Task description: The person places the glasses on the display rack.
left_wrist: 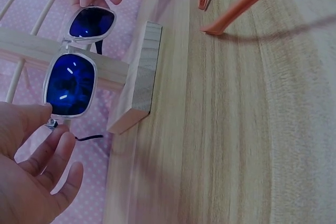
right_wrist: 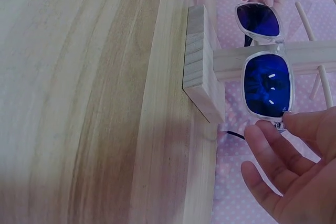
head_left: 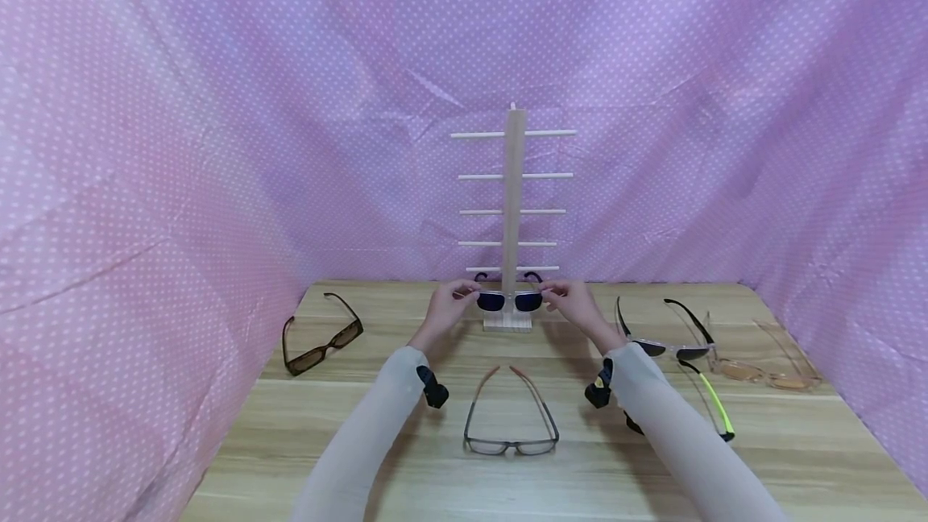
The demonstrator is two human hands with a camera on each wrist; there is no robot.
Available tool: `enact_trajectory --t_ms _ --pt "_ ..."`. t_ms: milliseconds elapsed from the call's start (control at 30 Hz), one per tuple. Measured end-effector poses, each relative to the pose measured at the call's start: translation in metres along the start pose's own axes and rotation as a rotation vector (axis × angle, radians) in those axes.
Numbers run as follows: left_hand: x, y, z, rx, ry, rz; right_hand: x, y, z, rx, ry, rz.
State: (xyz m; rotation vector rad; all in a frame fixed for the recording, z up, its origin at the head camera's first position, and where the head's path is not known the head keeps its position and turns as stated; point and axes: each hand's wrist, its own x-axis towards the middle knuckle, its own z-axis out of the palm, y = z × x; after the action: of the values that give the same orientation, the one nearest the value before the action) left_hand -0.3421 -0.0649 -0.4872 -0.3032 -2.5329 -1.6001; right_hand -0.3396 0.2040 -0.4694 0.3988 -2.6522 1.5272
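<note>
Head view: toward the left edge of the table point(head_left: 254, 457) lay brown-lensed sunglasses point(head_left: 331, 344). Near the middle of the back edge, your left hand point(head_left: 445, 308) pinched one hinge corner of the clear-framed sunglasses point(head_left: 493, 302) between thumb and fingers. These stood in front of the wooden display stand point(head_left: 513, 184), just above its base; whether the temples bore on the lowest dowels, I could not tell. They were probably light and stiff, their plastic slick, their lenses easily smudged, so the frame's outer corners suited your hold best. Your right hand point(head_left: 576, 308) pinched the opposite corner. Amber-lensed glasses point(head_left: 765, 378) lay by the right edge.
</note>
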Motion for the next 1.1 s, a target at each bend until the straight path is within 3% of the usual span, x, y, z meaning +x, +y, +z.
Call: enact_trajectory --t_ms 433,633,733,833,1100 --pt "-0.0031 0.0018 -0.0045 0.032 -0.010 -0.012 -0.0007 -0.0021 0.0015 -0.003 0.003 -0.023" --pt "-0.0040 -0.0017 -0.0069 0.028 -0.003 0.054 -0.0025 -0.0032 -0.0005 -0.008 -0.003 -0.030" --pt "-0.0037 -0.0003 -0.0073 0.032 -0.002 0.049 -0.0031 -0.0042 -0.0018 -0.004 -0.010 -0.033" --pt "-0.0039 0.0033 -0.0078 0.028 -0.007 0.004 -0.0038 -0.0049 -0.0028 -0.009 -0.014 -0.023" --pt "-0.0064 0.0044 -0.0091 0.023 -0.001 0.000 -0.0047 -0.0070 -0.0047 -0.017 -0.025 0.017"
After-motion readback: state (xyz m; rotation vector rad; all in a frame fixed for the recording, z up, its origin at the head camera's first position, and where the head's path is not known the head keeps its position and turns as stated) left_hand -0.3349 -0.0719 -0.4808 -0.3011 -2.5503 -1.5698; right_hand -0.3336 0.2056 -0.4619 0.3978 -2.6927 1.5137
